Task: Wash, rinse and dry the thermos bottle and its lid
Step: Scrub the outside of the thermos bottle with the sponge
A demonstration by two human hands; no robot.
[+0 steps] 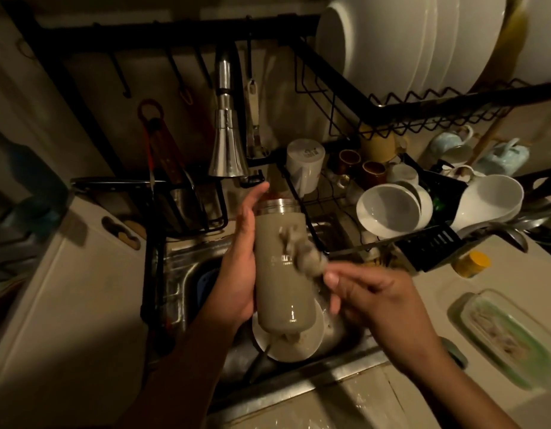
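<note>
Steel sink point(187, 274) at 6 o'clock. Right hand point(370, 292) pinches blurred scrubber point(311, 258) against beige thermos bottle point(283, 274), gripped by left hand point(240, 267) over white plate point(299, 345). Faucet point(227, 144) at 12 o'clock.

The right hand point(365, 292) is blurry, and so is the soapy gray thing point(305, 258) it holds, so I cannot tell what that is. The bottle point(282, 267) hides part of the white plate point(299, 345) in the sink and the left hand's point(237, 274) fingers. The bottle's writing is too small to read. Both arms are cut off by the bottom edge.
</note>
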